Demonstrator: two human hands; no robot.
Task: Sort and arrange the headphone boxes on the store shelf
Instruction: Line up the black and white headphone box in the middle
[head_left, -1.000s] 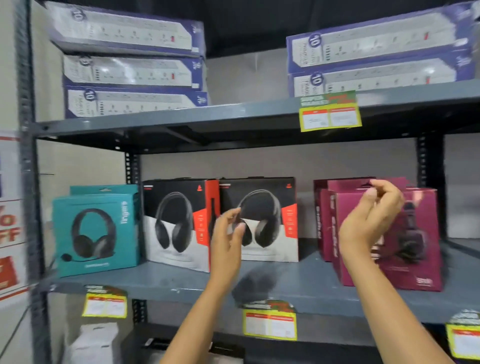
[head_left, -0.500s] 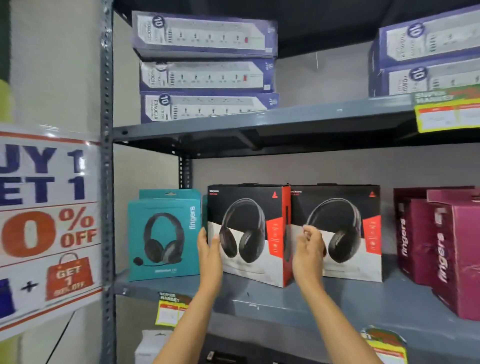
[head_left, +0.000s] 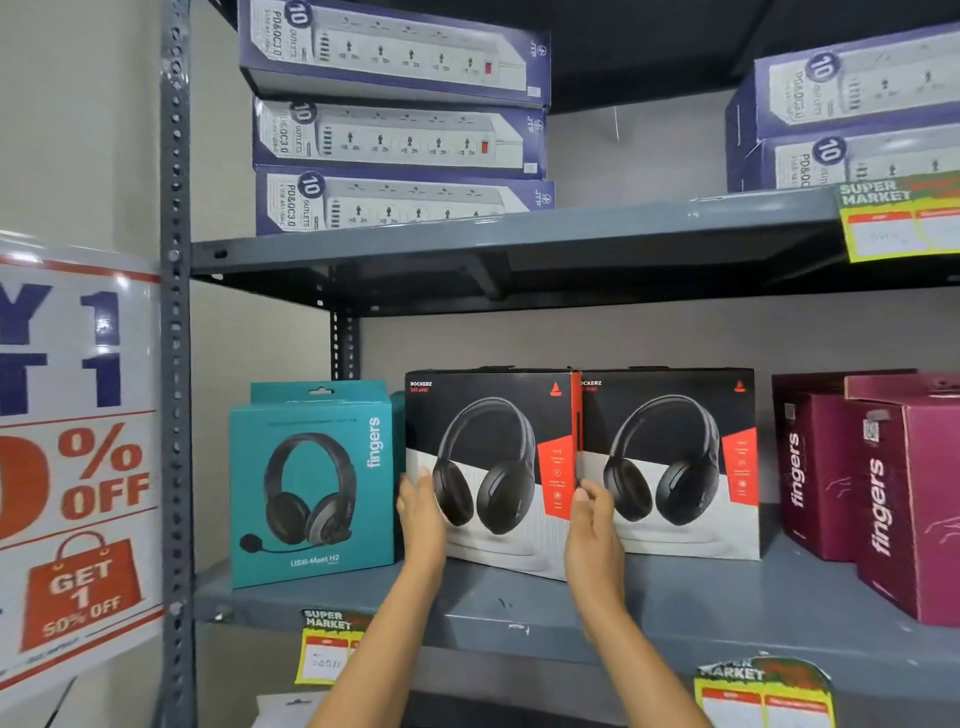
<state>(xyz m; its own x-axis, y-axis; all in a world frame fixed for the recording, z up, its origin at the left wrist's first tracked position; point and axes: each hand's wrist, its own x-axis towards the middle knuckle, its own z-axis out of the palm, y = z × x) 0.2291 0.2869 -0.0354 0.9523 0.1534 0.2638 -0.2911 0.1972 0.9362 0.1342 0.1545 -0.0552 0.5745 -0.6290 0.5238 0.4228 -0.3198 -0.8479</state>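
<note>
On the grey middle shelf (head_left: 675, 597) stand headphone boxes in a row. A teal box (head_left: 311, 483) is at the left. A black, white and red box (head_left: 493, 467) comes after it, turned slightly, with a second one like it (head_left: 670, 462) to its right. Maroon boxes (head_left: 883, 488) stand at the right end. My left hand (head_left: 421, 514) holds the left edge of the first black box. My right hand (head_left: 592, 530) holds its right edge, so both hands grip that box.
Blue and white power-strip boxes (head_left: 395, 124) are stacked on the upper shelf (head_left: 519, 244), with more at the right (head_left: 852, 119). A sale poster (head_left: 72, 462) hangs left of the grey upright post (head_left: 176, 364). Price tags (head_left: 763, 691) hang on the shelf edges.
The view has swung left. My right hand left the maroon box and my left hand moved to the left; both now grip the sides of the first black box.
</note>
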